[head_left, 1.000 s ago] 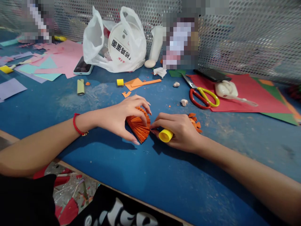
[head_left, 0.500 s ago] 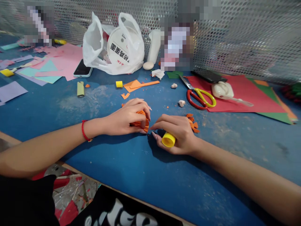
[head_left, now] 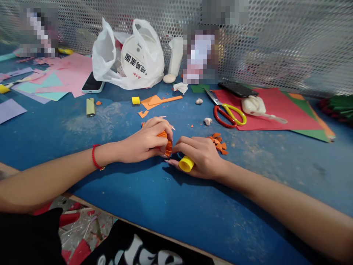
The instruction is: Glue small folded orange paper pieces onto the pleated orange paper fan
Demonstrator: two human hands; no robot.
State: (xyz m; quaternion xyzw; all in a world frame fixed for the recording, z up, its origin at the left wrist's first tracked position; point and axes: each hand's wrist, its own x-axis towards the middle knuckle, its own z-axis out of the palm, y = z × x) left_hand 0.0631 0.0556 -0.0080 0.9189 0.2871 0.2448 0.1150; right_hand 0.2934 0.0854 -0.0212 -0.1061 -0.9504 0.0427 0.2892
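My left hand (head_left: 143, 141) is curled over a pleated orange paper fan (head_left: 166, 145), squeezing its folds together on the blue table (head_left: 171, 206). My right hand (head_left: 201, 156) lies just to its right, palm closed round a yellow glue stick (head_left: 186, 163), while its thumb and forefinger pinch the fan's edge. A red cord bracelet (head_left: 95, 157) sits on my left wrist. Most of the fan is hidden under my left fingers.
Orange paper scraps (head_left: 217, 142) lie behind my right hand. Red-and-yellow scissors (head_left: 228, 113) rest on red paper (head_left: 278, 110) at the right. A white plastic bag (head_left: 129, 55), a phone (head_left: 92, 84), a lighter (head_left: 90, 106) and coloured sheets sit at the back left. Mesh fencing runs behind.
The orange fan, spread open a second ago, has been pressed shut under my left hand. Both hands have drawn closer together, and the view has shifted slightly.
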